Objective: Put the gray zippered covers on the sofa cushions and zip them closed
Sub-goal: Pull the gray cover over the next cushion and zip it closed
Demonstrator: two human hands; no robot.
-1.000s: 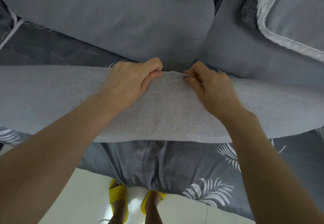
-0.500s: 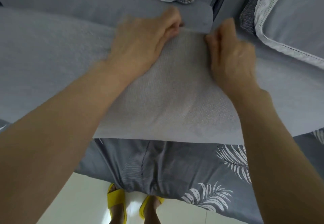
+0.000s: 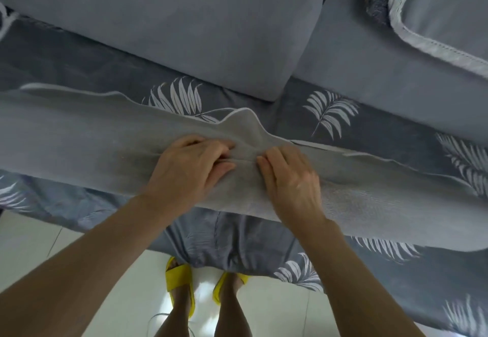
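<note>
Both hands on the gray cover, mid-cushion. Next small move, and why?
Probably pull the humped flap down flat; left hand and right hand pinch the gray cover at mid-length, and it gapes open to their right.

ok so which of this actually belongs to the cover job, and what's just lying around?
In the job:
- gray cover, bunched across the seat
- left hand and right hand, both gripping its fabric

Just around:
- leaf-print sheet underneath
- gray back cushions, untouched
- lace-trimmed pillow
- yellow slippers
</note>
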